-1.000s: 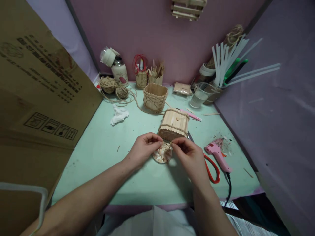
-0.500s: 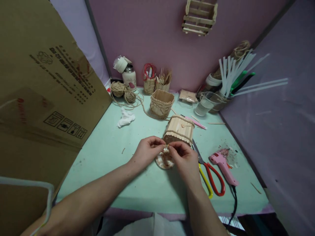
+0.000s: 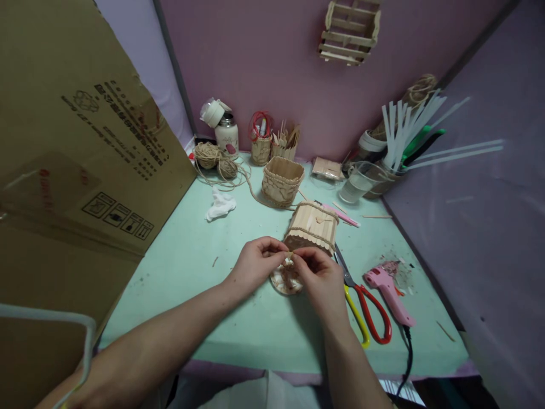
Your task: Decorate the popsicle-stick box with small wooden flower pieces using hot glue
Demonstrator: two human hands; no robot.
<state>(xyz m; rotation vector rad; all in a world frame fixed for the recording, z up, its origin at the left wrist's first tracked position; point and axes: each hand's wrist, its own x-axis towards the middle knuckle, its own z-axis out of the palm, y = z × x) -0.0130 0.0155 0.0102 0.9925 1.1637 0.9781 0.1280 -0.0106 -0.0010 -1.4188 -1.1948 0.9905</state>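
Observation:
My left hand (image 3: 260, 262) and my right hand (image 3: 320, 271) meet fingertip to fingertip, both pinching a tiny tan piece (image 3: 290, 253) whose kind is too small to make out. Just below their fingers a round dish (image 3: 286, 284) with brown and whitish bits lies on the table, partly covered by my right hand. Beyond my fingertips a pail-like container of wooden sticks (image 3: 314, 222) lies on its side, with twine bands around it. To the right of my right hand are scissors (image 3: 361, 296) with one red and one yellow handle.
A pink glue gun (image 3: 388, 289) lies at the right, its black cord running off the front edge. Behind stand a small wooden basket (image 3: 283, 184), twine balls (image 3: 208, 156), a crumpled tissue (image 3: 220, 203) and a clear cup (image 3: 355, 184). A cardboard box (image 3: 85, 227) walls off the left.
The view has shifted slightly, so everything sits a little lower and to the right. Both hands keep their pinch, with the small tan piece showing a bit more between the fingertips.

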